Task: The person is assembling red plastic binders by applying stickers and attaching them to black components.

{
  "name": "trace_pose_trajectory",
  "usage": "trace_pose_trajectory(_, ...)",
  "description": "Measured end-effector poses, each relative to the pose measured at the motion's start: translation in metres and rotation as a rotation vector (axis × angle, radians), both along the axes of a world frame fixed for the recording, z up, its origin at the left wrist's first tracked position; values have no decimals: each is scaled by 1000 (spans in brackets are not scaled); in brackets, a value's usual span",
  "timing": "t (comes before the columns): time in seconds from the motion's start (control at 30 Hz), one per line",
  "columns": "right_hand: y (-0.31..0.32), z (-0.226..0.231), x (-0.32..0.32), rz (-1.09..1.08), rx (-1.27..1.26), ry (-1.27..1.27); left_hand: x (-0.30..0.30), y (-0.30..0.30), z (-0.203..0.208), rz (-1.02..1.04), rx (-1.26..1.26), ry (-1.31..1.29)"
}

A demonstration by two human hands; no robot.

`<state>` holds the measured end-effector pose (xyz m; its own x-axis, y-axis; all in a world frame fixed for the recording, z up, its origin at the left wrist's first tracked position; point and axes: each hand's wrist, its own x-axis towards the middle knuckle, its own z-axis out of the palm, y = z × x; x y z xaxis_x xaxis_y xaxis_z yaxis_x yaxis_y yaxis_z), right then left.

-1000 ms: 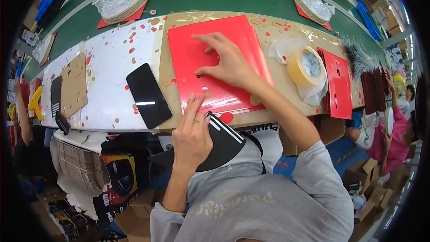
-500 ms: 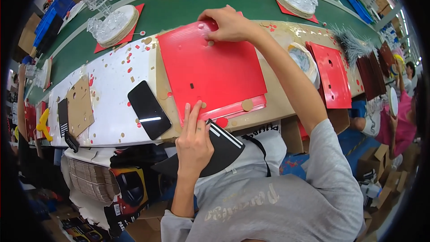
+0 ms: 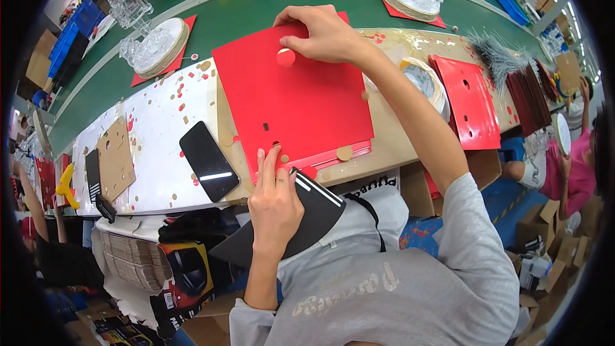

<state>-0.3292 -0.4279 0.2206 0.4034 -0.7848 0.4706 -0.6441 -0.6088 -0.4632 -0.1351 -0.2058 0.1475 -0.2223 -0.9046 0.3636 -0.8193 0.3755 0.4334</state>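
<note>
A red square sheet (image 3: 301, 90) lies on a stack of glossy red sheets (image 3: 333, 155) in front of me. My right hand (image 3: 323, 33) pinches its far edge, thumb on top and fingers curled over the rim. Beside that thumb is a red disc (image 3: 286, 58) with a pale sliver along its upper edge. A small dark slot (image 3: 266, 127) shows in the near left part of the sheet. My left hand (image 3: 275, 200) rests with outstretched fingers at the near edge. A black, fan-shaped piece with white stripes (image 3: 307, 208) lies against that hand, partly hidden by it.
A black phone (image 3: 209, 161) lies left of the stack, among scattered discs. To the right are a tape roll (image 3: 424, 83), more red sheets (image 3: 466, 102) and a bundle of wires (image 3: 496, 57). Clear figurines on round bases (image 3: 157, 48) stand on the green belt (image 3: 256, 9). Co-workers are at both sides.
The sheet's surface has gone from glossy to matte, and a red disc now shows beside my right thumb. A brown disc appears by the sheet's right edge. Both hands keep nearly the same places.
</note>
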Motion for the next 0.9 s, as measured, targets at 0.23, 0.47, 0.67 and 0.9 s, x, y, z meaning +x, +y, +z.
trace_pose_trajectory(0.23, 4, -5, 10, -164, -85, -116, -5, 0, -2, 27, -17, 30)
trace_pose_trajectory(0.47, 6, 0, 6, -48, -90, -213, -7, 4, -6, 89, 3, 135)
trace_pose_trajectory(0.67, 14, 3, 3, -65, -222, -200, -4, 3, -10, 30, -95, 34)
trace_pose_trajectory(0.9, 39, 14, 1, -160, -348, 20, -7, 2, -4, -10, -70, -10)
